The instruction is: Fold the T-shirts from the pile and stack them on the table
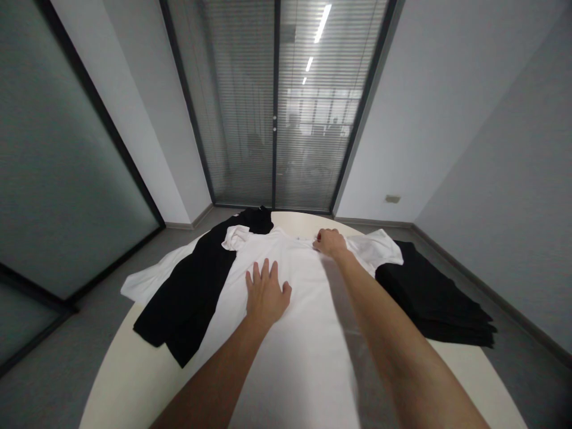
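A white T-shirt (304,333) lies spread on the table, its neckline and sleeves at the far end. My left hand (267,292) rests flat on its upper middle, fingers apart. Farther off and to the right, my right hand (329,242) has its fingers curled together at the shirt's collar, by the right shoulder. My right forearm hides part of the shirt's right side. The left sleeve (236,237) is bunched and touches a black garment (192,298), while the right sleeve (379,249) reaches toward a black stack.
The round pale table (116,369) curves away on both sides. Another white garment (154,277) lies partly under the black one at left. Folded black clothes (429,292) are stacked at right. Beyond stand glass panels with blinds (241,119) and grey walls.
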A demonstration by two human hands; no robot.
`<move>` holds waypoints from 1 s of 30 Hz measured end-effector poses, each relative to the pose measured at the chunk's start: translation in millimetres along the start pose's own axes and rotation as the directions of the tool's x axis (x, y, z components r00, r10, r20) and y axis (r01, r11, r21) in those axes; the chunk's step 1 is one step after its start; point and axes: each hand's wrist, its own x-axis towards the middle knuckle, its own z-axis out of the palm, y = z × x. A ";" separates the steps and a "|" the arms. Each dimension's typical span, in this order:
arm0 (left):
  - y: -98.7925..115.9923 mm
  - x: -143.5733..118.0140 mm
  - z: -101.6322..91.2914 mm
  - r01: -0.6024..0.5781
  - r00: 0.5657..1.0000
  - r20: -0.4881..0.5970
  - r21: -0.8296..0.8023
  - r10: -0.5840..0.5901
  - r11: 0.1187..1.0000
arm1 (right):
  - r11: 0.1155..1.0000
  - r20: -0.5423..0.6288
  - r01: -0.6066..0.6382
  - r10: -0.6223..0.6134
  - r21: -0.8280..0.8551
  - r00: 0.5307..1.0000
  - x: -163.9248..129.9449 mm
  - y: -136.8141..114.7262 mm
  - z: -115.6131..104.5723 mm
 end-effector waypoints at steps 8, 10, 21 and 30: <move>0.5 -0.1 -0.8 0.001 1.000 -0.001 -0.007 -0.001 1.000 | 0.996 0.081 0.082 -0.083 0.023 0.993 6.7 10.6 -10.9; 0.0 0.2 0.2 0.001 1.000 -0.005 -0.005 -0.001 1.000 | 0.995 0.115 0.098 -0.101 0.029 0.988 8.5 13.9 -13.2; 2.1 0.0 -2.3 0.007 1.000 0.008 0.018 -0.007 1.000 | 1.000 -0.003 -0.025 0.025 0.010 1.000 3.9 10.8 -10.8; 0.8 0.0 -1.5 0.001 1.000 0.013 0.016 -0.001 1.000 | 0.994 0.088 -0.045 0.037 0.095 0.995 -0.8 19.1 26.1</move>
